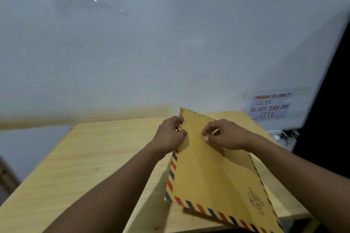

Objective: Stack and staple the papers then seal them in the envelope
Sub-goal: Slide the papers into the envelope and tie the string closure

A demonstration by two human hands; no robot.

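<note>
Envelope [214, 176] was held tilted above the table's [85, 157] right side. Left hand [170, 134] clenched its far left edge, and right hand [225, 135] pinched its far end just beside. Handwritten note [269, 106] was on the wall behind.

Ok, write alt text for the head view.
A person holds a brown airmail envelope over a wooden table, left hand gripping its left edge, right hand pinching near its top. A handwritten CCTV note hangs behind.

a wooden table [79, 157] against a white wall [151, 53], handwritten cctv note [269, 106] taped there.
</note>
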